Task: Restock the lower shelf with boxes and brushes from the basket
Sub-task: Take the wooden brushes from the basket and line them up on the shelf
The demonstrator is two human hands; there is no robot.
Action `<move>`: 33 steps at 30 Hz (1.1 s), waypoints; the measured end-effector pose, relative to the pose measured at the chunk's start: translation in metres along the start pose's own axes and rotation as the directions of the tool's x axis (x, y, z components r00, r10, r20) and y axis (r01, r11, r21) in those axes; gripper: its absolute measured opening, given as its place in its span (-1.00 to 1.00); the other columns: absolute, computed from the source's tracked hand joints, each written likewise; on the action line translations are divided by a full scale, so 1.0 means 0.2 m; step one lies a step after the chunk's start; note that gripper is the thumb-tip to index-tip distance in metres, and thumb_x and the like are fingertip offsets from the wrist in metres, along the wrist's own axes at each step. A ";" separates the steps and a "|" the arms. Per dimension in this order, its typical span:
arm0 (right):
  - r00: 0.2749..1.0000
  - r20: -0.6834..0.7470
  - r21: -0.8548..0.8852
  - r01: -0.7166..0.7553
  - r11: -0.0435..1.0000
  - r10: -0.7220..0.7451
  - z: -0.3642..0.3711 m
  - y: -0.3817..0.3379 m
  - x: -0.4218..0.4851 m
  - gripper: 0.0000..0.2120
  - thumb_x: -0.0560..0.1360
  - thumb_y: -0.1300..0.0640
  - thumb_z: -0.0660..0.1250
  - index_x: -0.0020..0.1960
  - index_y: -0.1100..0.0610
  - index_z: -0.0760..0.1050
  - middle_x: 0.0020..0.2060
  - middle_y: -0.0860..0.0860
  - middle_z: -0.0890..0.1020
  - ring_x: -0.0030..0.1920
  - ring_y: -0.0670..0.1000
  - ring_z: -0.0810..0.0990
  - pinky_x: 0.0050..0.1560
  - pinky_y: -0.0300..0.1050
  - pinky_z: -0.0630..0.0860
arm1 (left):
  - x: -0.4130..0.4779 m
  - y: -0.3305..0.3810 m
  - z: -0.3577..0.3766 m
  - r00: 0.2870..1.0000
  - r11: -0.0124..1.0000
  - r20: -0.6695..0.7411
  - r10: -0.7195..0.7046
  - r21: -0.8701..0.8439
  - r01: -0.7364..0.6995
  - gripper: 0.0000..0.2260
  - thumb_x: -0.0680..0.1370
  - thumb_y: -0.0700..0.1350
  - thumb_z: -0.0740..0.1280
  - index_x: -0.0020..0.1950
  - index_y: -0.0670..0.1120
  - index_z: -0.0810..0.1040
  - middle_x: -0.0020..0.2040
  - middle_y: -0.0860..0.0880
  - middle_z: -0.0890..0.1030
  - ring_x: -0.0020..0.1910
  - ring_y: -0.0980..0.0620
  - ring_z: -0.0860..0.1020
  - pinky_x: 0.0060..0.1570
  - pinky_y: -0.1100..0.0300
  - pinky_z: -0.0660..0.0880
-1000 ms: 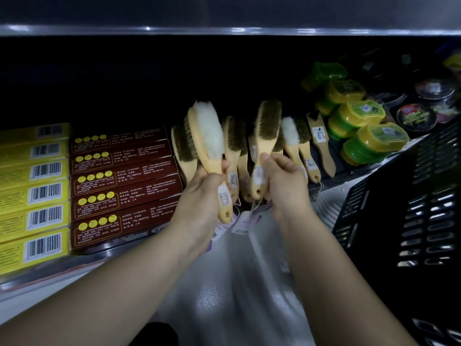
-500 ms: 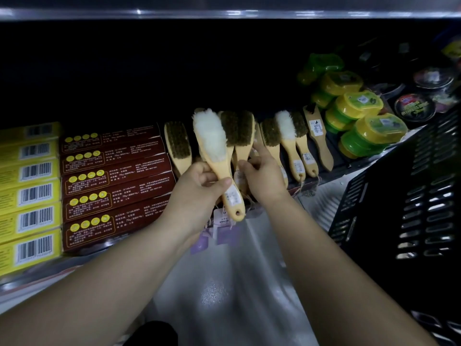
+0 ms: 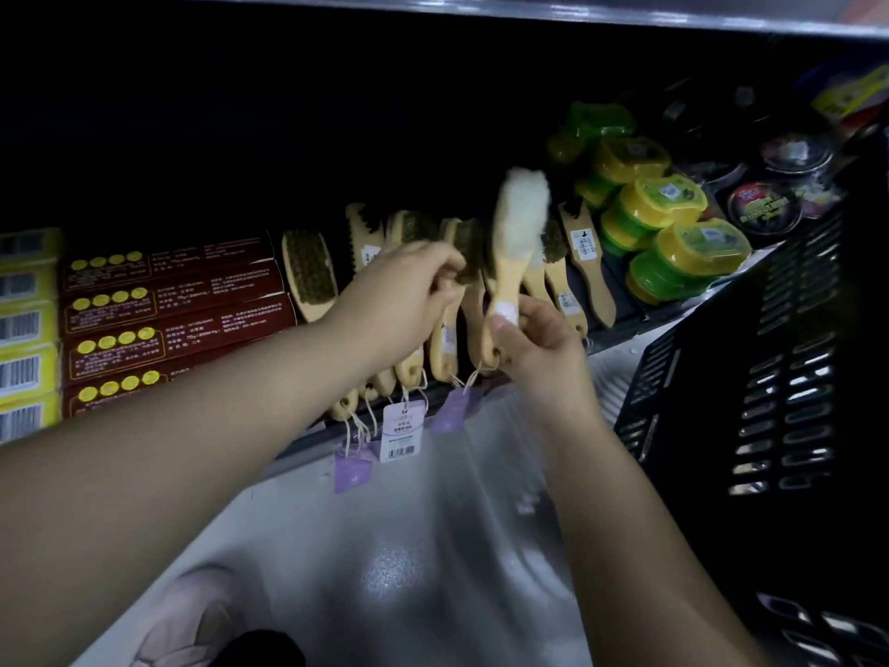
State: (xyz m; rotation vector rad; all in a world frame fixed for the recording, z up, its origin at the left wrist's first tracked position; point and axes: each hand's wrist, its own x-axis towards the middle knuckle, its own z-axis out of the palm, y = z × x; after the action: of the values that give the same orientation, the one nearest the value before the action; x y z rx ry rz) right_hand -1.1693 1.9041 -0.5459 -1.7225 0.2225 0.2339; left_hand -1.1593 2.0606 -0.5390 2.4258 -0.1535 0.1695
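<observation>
White brush (image 3: 517, 243): we pinch its handle in our right hand (image 3: 539, 344). Our left hand (image 3: 399, 296) fingers clamp a dark brush (image 3: 464, 255) on the shelf (image 3: 625, 332).

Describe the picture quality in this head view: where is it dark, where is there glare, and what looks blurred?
Head view: the back of the shelf is nearly black; a bright glare spot sits on the glossy floor; the white brush held by the right hand is smeared by motion blur; the left hand is softly blurred; the wide lens bends the upper shelf edge.
</observation>
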 end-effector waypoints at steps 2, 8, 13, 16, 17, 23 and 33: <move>0.998 -0.066 -0.039 -0.026 0.999 0.023 -0.02 0.03 0.05 -0.86 0.53 0.21 0.30 0.09 0.14 0.51 -0.17 0.04 0.60 -0.29 -0.09 0.58 -0.32 -0.27 0.49 | 0.06 -0.02 0.00 0.971 0.946 0.153 0.182 0.242 -0.216 -0.63 0.56 -0.05 0.27 0.36 -0.02 0.38 0.40 0.02 0.39 0.44 0.04 0.22 0.37 0.21 0.04; 0.996 -0.060 -0.194 0.049 0.980 -0.061 0.03 0.08 0.09 -0.77 0.54 0.17 0.29 0.19 0.01 0.42 -0.14 -0.15 0.56 -0.16 -0.20 0.55 -0.21 -0.32 0.46 | 0.08 -0.11 0.02 0.917 0.696 0.388 0.090 0.634 -0.337 -0.32 0.50 0.31 0.12 0.53 0.13 -0.06 0.56 -0.01 -0.09 0.51 -0.10 -0.23 0.39 -0.12 -0.35; 0.985 -0.031 -0.439 0.140 0.887 -0.171 0.10 0.08 0.11 -0.65 0.57 0.13 0.21 0.35 0.02 0.34 -0.18 -0.12 0.56 -0.16 -0.17 0.54 -0.16 -0.19 0.51 | -0.02 -0.13 0.06 0.956 0.686 0.290 0.039 0.688 -0.237 -0.21 0.46 0.39 0.06 0.52 0.11 -0.25 0.55 -0.06 -0.09 0.50 -0.16 -0.23 0.36 -0.14 -0.40; 0.981 -0.009 -0.568 0.156 0.808 -0.196 0.12 0.09 0.11 -0.62 0.56 0.21 0.22 0.37 0.09 0.33 0.09 0.12 0.53 0.11 0.13 0.49 0.15 0.09 0.45 | -0.03 -0.14 0.07 0.965 0.682 0.257 0.045 0.698 -0.218 -0.17 0.44 0.40 0.05 0.52 0.06 -0.26 0.54 -0.08 -0.06 0.50 -0.18 -0.21 0.34 -0.14 -0.43; 0.980 -0.007 -0.588 0.156 0.794 -0.198 0.12 0.10 0.11 -0.61 0.55 0.23 0.23 0.37 0.10 0.33 0.13 0.14 0.50 0.12 0.13 0.49 0.18 0.09 0.44 | -0.03 -0.15 0.07 0.967 0.682 0.249 0.052 0.699 -0.216 -0.16 0.43 0.41 0.05 0.52 0.05 -0.26 0.54 -0.08 -0.04 0.49 -0.18 -0.20 0.33 -0.13 -0.44; 0.990 0.040 -0.610 0.134 0.781 -0.138 0.07 0.09 0.12 -0.56 0.57 0.24 0.18 0.43 0.03 0.25 0.18 0.15 0.47 -0.04 0.04 0.51 -0.01 -0.08 0.47 | -0.04 -0.16 0.08 0.974 0.692 0.205 0.102 0.688 -0.217 -0.12 0.41 0.41 0.10 0.54 -0.03 -0.16 0.51 -0.10 0.06 0.50 -0.18 -0.12 0.37 -0.14 -0.39; 0.996 0.003 -0.623 0.070 0.779 -0.088 0.10 0.00 0.10 -0.59 0.55 0.26 0.18 0.39 0.10 0.28 0.23 0.13 0.38 0.14 0.13 0.47 0.03 -0.09 0.39 | -0.05 -0.06 0.03 0.979 0.767 0.179 0.098 0.613 -0.189 -0.18 0.44 0.33 0.20 0.53 -0.07 0.00 0.48 -0.11 0.16 0.50 -0.15 -0.03 0.42 -0.11 -0.30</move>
State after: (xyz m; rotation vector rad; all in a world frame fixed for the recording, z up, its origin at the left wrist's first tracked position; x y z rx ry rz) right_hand -1.1508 1.9242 -0.5539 -2.3966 0.0900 0.2381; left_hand -1.1664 2.0661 -0.5535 3.1049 -0.4034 0.1362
